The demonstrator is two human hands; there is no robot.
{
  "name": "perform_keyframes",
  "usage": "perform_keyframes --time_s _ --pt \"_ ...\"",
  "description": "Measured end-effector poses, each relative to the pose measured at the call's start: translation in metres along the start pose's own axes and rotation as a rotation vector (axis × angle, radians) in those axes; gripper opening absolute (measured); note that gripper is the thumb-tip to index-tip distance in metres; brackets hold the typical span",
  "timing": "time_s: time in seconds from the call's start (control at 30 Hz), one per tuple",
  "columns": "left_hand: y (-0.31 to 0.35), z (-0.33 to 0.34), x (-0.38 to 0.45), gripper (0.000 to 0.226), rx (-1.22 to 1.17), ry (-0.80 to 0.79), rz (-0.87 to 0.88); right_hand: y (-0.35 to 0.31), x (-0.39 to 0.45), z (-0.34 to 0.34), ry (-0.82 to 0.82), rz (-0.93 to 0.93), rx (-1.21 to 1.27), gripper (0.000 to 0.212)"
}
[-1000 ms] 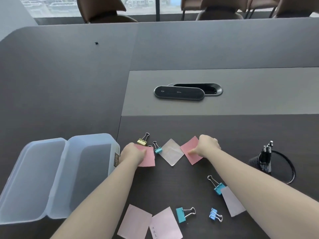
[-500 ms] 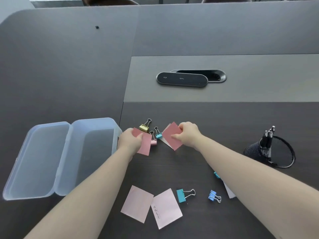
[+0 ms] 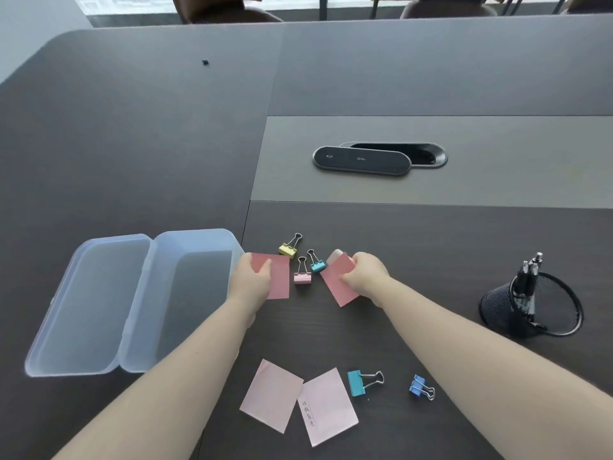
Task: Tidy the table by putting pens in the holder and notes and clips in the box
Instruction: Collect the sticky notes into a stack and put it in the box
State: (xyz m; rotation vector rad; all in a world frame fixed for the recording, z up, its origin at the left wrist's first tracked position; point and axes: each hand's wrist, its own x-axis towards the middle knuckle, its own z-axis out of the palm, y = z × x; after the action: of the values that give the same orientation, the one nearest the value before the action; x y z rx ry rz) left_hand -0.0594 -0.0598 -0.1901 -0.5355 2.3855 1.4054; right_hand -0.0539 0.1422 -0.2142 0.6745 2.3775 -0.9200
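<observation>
My left hand [image 3: 253, 278] grips a dark pink note [image 3: 280, 280] beside the open clear plastic box [image 3: 195, 300]. My right hand [image 3: 365, 275] grips another dark pink note [image 3: 338, 282] with a pale note [image 3: 335, 256] behind it. Between my hands lie a yellow clip [image 3: 289, 249], a pink clip [image 3: 302, 277] and a teal clip [image 3: 316, 265]. Two light pink notes [image 3: 272, 395] [image 3: 328, 405], a teal clip [image 3: 360, 381] and a blue clip [image 3: 419, 387] lie nearer me. The black mesh pen holder [image 3: 507, 305] with pens [image 3: 529, 270] stands at the right.
The box's lid [image 3: 86, 303] lies open flat to the left. A dark oval device [image 3: 361, 159] sits by a cable slot [image 3: 428, 154] in the grey centre strip. A small black speck [image 3: 205, 62] lies far left. Chairs stand beyond the table's far edge.
Both hands have lifted their dark pink notes off the table. The right hand slid left and gathered the pale note behind its pink one. A pink clip now shows where the left note lay.
</observation>
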Motion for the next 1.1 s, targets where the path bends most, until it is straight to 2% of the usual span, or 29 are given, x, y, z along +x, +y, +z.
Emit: perform_keyframes --time_s 0.1,0.2,0.3,0.5,0.63,0.8,0.9,1.1 --pt "0.002 0.005 -0.007 0.033 -0.037 -0.013 -0.006 0.011 -0.012 -0.01 0.016 -0.024 0.294 0.014" --pt "0.0 0.006 -0.012 0.033 -0.019 -0.067 -0.025 0.024 -0.02 -0.022 0.002 -0.056 0.428 0.021" --pt "-0.007 0.001 -0.017 0.02 0.085 -0.134 -0.053 0.039 -0.025 -0.033 -0.005 -0.071 0.396 0.019" --pt "-0.013 -0.005 -0.037 0.015 0.165 -0.128 -0.071 0.053 -0.041 -0.044 -0.052 -0.044 0.278 0.013" --pt "-0.021 -0.007 -0.058 0.02 0.208 -0.085 -0.077 0.059 -0.054 -0.04 -0.074 -0.057 0.332 0.028" --pt "-0.045 -0.013 -0.098 0.024 0.228 -0.167 -0.197 0.071 -0.072 -0.032 -0.09 -0.105 0.439 0.031" --pt "-0.069 -0.018 -0.114 0.024 0.26 -0.127 -0.22 0.078 -0.081 -0.029 -0.077 -0.128 0.434 0.033" --pt "-0.091 -0.012 -0.128 0.024 0.468 -0.008 -0.224 0.083 -0.093 -0.033 -0.09 -0.145 0.415 0.029"
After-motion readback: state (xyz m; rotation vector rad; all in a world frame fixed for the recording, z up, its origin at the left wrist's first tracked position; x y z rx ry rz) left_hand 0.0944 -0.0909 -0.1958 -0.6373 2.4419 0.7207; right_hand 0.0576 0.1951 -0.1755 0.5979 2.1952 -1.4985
